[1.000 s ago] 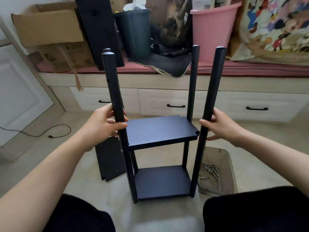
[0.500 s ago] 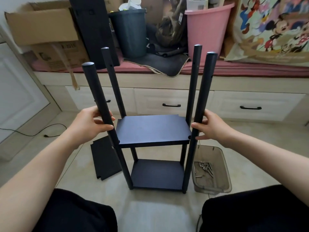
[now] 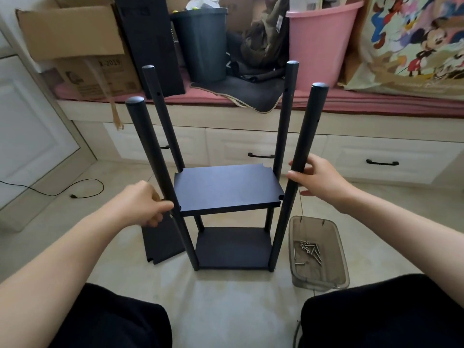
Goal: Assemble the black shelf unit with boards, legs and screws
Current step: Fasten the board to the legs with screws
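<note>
Standing upright on the tiled floor (image 3: 226, 310), near centre of the head view: black shelf unit (image 3: 229, 217), four legs, two boards fitted. Upper board (image 3: 227, 188) sits about midway up the legs; lower board (image 3: 233, 247) sits near the floor. Left hand (image 3: 140, 204) grips the near-left leg (image 3: 160, 177) just above the upper board, fingers curled round it. Right hand (image 3: 319, 177) holds the near-right leg (image 3: 298, 172) at about the same height, fingers wrapped on the pole, thumb side toward the camera. Far-left leg (image 3: 163, 116) and far-right leg (image 3: 286, 116) untouched. Loose black board (image 3: 160, 242) lies flat on the floor just left of the unit, partly behind the near-left leg. Clear plastic tray (image 3: 334, 272) on the floor just right of the unit, screws (image 3: 308, 249) scattered inside. Far side: drawer bench with pink cushion (image 3: 376, 101), carrying a cardboard box (image 3: 72, 28), dark bin (image 3: 200, 43) and pink tub (image 3: 319, 43).
</note>
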A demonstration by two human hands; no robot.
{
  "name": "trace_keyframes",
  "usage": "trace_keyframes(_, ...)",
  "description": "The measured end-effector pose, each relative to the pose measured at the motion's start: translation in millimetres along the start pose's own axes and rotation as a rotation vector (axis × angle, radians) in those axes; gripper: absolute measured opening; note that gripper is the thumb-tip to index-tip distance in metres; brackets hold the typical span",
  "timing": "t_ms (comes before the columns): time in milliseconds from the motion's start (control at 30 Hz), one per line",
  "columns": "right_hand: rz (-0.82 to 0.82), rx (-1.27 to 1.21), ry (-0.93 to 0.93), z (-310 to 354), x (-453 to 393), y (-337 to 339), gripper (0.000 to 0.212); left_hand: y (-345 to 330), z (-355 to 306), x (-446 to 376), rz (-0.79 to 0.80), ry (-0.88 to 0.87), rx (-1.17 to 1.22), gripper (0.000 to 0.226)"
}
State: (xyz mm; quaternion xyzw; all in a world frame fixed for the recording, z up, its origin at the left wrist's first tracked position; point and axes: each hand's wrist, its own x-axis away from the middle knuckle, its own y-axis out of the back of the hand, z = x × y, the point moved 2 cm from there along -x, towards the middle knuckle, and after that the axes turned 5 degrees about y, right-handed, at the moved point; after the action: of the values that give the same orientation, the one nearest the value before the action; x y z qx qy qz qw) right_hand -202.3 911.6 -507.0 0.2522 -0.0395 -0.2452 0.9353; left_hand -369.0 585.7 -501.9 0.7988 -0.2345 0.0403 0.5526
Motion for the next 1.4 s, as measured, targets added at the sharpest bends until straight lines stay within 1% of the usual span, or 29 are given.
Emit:
trace_keyframes(33,-0.021,-0.013,0.019,4,0,2,0.015,-5,-1,2,0.120,0.046,-0.044,0.030)
trace_keyframes(67,-0.041,-0.021,0.039,7,-1,3,0.017,-10,-5,4,0.210,0.053,-0.070,0.030)
trace_keyframes(100,-0.060,-0.029,0.054,10,-1,5,0.019,-15,-11,6,0.261,0.029,-0.070,0.028)
trace_keyframes(133,-0.076,-0.039,0.066,12,-1,6,0.020,-21,-18,6,0.272,-0.018,-0.046,0.024)
trace_keyframes(200,-0.093,-0.056,0.082,15,-1,6,0.020,-33,-38,5,0.208,-0.157,-0.016,0.017)
trace_keyframes(267,-0.095,-0.054,0.098,16,0,4,0.018,-47,-62,3,0.061,-0.298,-0.078,0.011)
trace_keyframes(300,-0.097,-0.053,0.105,17,0,3,0.017,-57,-73,1,-0.023,-0.362,-0.137,0.012)
trace_keyframes(333,-0.098,-0.054,0.110,17,1,3,0.017,-69,-85,-1,-0.087,-0.426,-0.196,0.020)
trace_keyframes(400,-0.099,-0.053,0.120,17,1,2,0.022,-98,-105,-10,-0.159,-0.556,-0.332,0.042)
trace_keyframes(467,-0.102,-0.044,0.129,17,2,2,0.025,-126,-121,-19,-0.236,-0.638,-0.487,0.064)
trace_keyframes(533,-0.105,-0.037,0.138,15,1,3,0.025,-148,-130,-30,-0.258,-0.646,-0.597,0.082)
trace_keyframes(600,-0.108,-0.028,0.142,12,0,3,0.024,-162,-134,-43,-0.263,-0.648,-0.653,0.091)
trace_keyframes(733,-0.099,-0.014,0.148,9,-3,2,0.030,-171,-137,-64,-0.301,-0.627,-0.684,0.095)
trace_keyframes(867,-0.092,-0.007,0.140,7,-5,3,0.026,-175,-140,-70,-0.254,-0.610,-0.720,0.104)
trace_keyframes(1033,-0.096,-0.027,0.107,6,-9,10,0.026,-177,-136,-66,-0.278,-0.681,-0.750,0.100)
trace_keyframes(1133,-0.083,-0.041,0.089,7,-8,9,0.030,-178,-130,-57,-0.319,-0.743,-0.781,0.098)
trace_keyframes(1267,-0.066,-0.075,0.081,8,-4,6,0.036,-176,-122,-52,-0.351,-0.772,-0.823,0.094)
trace_keyframes(1400,-0.054,-0.085,0.108,6,-1,3,0.033,-170,-120,-38,-0.504,-0.837,-0.894,0.085)
